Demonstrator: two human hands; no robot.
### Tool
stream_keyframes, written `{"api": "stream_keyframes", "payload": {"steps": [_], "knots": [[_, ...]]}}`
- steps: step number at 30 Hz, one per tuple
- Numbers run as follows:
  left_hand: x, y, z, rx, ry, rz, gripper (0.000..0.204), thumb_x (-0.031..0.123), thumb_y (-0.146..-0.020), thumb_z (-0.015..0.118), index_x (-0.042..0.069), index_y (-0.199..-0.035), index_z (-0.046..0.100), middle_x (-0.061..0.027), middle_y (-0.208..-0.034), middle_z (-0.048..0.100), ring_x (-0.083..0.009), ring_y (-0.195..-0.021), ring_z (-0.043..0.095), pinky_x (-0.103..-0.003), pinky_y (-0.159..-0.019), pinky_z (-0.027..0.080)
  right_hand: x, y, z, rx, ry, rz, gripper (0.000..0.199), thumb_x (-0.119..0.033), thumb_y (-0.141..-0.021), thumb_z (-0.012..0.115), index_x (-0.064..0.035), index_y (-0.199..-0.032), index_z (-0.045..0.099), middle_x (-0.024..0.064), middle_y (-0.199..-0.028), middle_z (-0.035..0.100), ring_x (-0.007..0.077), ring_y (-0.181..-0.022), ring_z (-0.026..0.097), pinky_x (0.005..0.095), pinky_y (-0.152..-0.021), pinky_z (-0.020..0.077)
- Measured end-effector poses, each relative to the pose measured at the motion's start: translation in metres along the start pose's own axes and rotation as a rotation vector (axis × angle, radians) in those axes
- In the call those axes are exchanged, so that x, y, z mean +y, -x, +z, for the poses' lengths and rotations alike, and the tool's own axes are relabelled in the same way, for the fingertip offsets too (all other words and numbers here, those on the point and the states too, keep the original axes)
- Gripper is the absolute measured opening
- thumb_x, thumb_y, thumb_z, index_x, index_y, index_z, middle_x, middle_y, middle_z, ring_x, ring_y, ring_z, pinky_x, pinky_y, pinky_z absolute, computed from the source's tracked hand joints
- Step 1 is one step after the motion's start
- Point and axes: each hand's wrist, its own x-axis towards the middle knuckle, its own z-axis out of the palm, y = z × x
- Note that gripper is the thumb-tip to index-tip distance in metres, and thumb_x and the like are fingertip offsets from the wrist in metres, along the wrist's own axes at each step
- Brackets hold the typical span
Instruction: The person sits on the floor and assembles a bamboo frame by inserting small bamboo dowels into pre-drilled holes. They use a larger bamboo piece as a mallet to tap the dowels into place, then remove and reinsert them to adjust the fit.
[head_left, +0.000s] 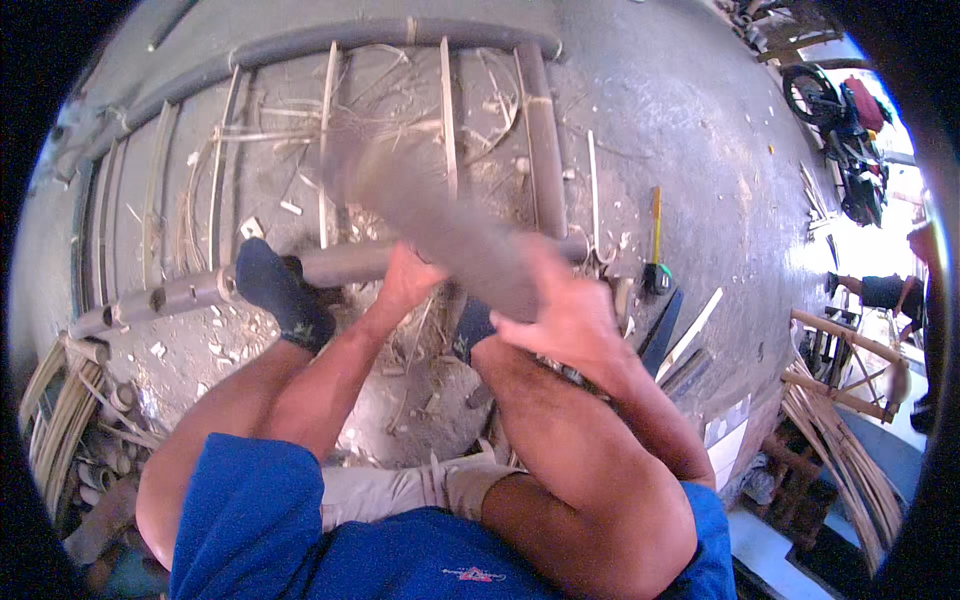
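1. Bamboo frame lies flat on the floor, poles joined, several thin slats already across it.
2. Near pole is pinned under a socked foot.
3. Left hand wraps closed around that pole.
4. Right hand grips a blurred blade, mid-swing.
5. Shavings lie about; work looks well underway, unfinished. Hammer lies aside.

— What is the frame made of?
— Thick bamboo poles, grey, matt and smooth, with thin split slats. The floor is rough grey concrete.
— And the feet?
— Dark knitted cloth socks. The shirt is blue cloth.
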Motion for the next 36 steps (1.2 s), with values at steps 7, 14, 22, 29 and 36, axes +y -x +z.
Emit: {"api": "stream_keyframes", "payload": {"steps": [7, 14, 22, 29, 36], "knots": [[-0.002, 0.004, 0.002, -0.119, -0.075, -0.210, 0.053, 0.021, -0.078, 0.085, 0.002, -0.123, 0.063, -0.0107, -0.114, 0.069, -0.0239, -0.110, 0.064, -0.040, -0.099, 0.049, 0.016, 0.013, 0.004, 0.241, -0.264, -0.100, 0.095, -0.045, -0.073, 0.082, -0.0090, -0.151, 0.041, 0.0288, -0.124, 0.066, 0.0442, -0.106, 0.069, 0.0499, -0.089, 0.0572], [-0.001, -0.029, 0.004, 0.169, -0.217, -0.009, 0.038, 0.017, -0.083, 0.078, -0.001, -0.115, 0.070, -0.0131, -0.111, 0.074, -0.0257, -0.102, 0.070, -0.036, -0.088, 0.054, 0.032, 0.022, 0.017, 0.051, -0.057, 0.039, 0.100, -0.038, -0.071, 0.085, -0.0085, -0.154, 0.038, 0.0297, -0.128, 0.063, 0.0443, -0.115, 0.066, 0.0478, -0.097, 0.0541], [0.048, -0.007, 0.065, 0.230, -0.293, 0.133, 0.035, 0.011, -0.072, 0.084, 0.003, -0.101, 0.065, -0.0145, -0.096, 0.067, -0.0325, -0.090, 0.068, -0.039, -0.083, 0.053, 0.061, 0.049, 0.029, 0.472, -0.665, 0.297, 0.097, -0.020, -0.068, 0.088, -0.0049, -0.151, 0.039, 0.0156, -0.129, 0.063, 0.0294, -0.118, 0.062, 0.0418, -0.104, 0.0475], [0.028, -0.003, 0.070, 0.339, -0.116, 0.047, 0.033, 0.007, -0.070, 0.082, 0.002, -0.097, 0.063, -0.0158, -0.092, 0.063, -0.0351, -0.089, 0.065, -0.040, -0.080, 0.052, 0.065, 0.065, 0.013, 0.696, -0.803, 0.203, 0.088, -0.025, -0.066, 0.092, -0.0022, -0.139, 0.047, 0.0121, -0.115, 0.068, 0.0248, -0.095, 0.069, 0.0394, -0.087, 0.0565], [0.015, -0.005, 0.072, 0.323, -0.128, 0.064, 0.033, 0.007, -0.070, 0.081, 0.003, -0.097, 0.063, -0.0165, -0.092, 0.063, -0.0357, -0.089, 0.064, -0.040, -0.081, 0.052, 0.060, 0.036, 0.035, 0.319, -0.125, -0.038, 0.091, -0.032, -0.066, 0.092, -0.0011, -0.141, 0.050, 0.0190, -0.110, 0.071, 0.0356, -0.103, 0.070, 0.0444, -0.090, 0.0554]]}}
